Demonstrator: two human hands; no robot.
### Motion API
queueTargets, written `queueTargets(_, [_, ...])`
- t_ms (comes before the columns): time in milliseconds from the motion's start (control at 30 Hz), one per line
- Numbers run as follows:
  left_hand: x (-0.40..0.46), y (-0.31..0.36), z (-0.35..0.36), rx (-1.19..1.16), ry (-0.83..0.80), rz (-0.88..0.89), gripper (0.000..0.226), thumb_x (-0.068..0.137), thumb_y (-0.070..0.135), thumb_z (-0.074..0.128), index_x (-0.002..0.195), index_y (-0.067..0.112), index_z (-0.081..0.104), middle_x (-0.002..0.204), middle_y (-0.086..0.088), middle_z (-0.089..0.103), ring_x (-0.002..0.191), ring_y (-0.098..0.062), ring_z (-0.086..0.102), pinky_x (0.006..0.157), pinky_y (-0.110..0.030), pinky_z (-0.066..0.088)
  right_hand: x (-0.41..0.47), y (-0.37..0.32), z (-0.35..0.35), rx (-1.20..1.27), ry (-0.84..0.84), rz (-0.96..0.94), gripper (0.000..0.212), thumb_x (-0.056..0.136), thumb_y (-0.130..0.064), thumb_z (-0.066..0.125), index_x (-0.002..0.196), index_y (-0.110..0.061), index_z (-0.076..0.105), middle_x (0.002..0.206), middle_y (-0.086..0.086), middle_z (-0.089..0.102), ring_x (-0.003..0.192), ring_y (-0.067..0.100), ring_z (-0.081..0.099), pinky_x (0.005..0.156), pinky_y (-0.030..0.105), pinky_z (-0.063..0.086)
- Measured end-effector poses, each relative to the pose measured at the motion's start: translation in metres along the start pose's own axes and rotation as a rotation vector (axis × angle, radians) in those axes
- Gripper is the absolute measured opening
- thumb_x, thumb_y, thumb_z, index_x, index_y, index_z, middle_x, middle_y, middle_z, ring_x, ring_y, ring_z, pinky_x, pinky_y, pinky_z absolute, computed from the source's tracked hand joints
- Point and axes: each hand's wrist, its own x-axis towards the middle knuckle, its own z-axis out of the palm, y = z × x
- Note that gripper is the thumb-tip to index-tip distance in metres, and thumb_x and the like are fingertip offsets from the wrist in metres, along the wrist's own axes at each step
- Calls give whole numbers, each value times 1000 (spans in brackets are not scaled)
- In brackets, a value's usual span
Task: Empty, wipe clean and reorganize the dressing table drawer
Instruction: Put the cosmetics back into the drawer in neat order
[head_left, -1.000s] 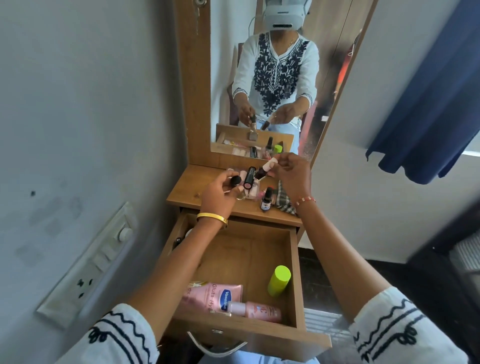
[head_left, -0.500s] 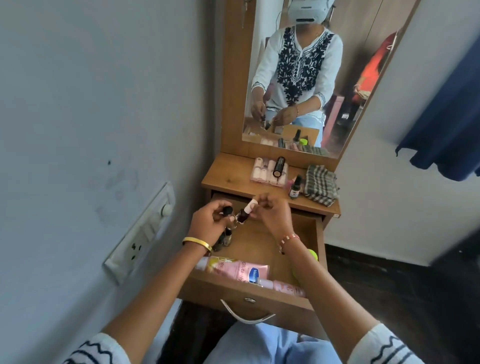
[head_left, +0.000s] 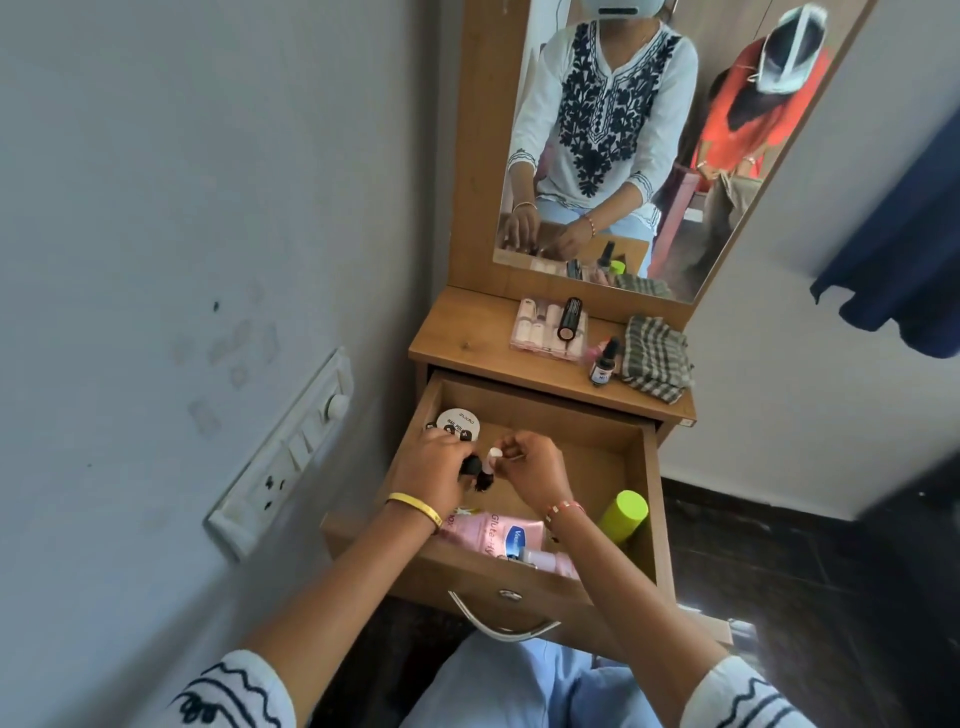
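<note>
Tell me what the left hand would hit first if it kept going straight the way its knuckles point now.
Probably the round white tin in the drawer's back left corner: the left hand, gripping small dark bottles, points up and slightly right toward it. Depth is unclear; it might pass above the tin.

"Vaseline" logo on pink tube (head_left: 493, 535)

You see a wooden bench (head_left: 467, 332) with its drawer (head_left: 652, 499) pulled open.
On the bench top lie a clear case of small bottles (head_left: 540, 332) with a black tube (head_left: 569, 318) on it, a dark dropper bottle (head_left: 602, 364) and a folded checked cloth (head_left: 655, 358). In the drawer lie a pink lotion tube (head_left: 493, 535), a green-capped bottle (head_left: 623, 514) and a round white tin (head_left: 457, 422).
</note>
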Motion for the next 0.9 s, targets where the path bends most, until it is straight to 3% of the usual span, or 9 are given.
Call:
queueTargets(133, [2,-1,2,126,-76,-3,35,85,15,53,119,19,60,117,-1,63,117,-21,46,100,-28,33,1,4,8,-61,-25,-16,17,80,-3,69,96,-4,68,97,10,70,83,15,61,73,20,47])
queueTargets(267, [4,2,0,178,-122,-7,33,87,12,49,118,17,59,117,-5,62,112,-24,50,93,-31,39,1,7,17,-93,-49,-15,17,81,0,64,96,-7,69,96,9,71,86,16,64,72,16,49])
queueTargets(367, [5,2,1,178,-148,-31,34,88,8,47,120,13,58,119,-8,58,112,-26,50,90,-32,42,1,8,22,-75,-50,-7,19,82,2,62,98,-7,68,96,9,70,82,12,61,58,3,42])
queueTargets(500, [4,1,4,164,-158,-54,35,90,8,48,124,8,56,124,-11,52,117,-27,45,95,-33,43,-1,7,27,-61,-55,-12,21,83,1,61,101,-8,67,97,7,68,79,10,58,66,11,42])
queueTargets(667, [4,0,5,155,-143,-73,34,91,10,48,123,7,56,125,-11,52,117,-26,45,97,-33,43,-2,10,29,-67,-54,-43,17,84,-1,61,99,-8,66,91,6,68,74,9,56,50,0,39])
queueTargets(900, [4,-2,9,143,-118,-96,33,92,12,48,124,7,54,128,-11,51,119,-26,45,97,-31,44,-1,7,32,-84,-67,-50,15,85,-3,61,98,-6,66,96,11,69,76,11,57,57,5,39])
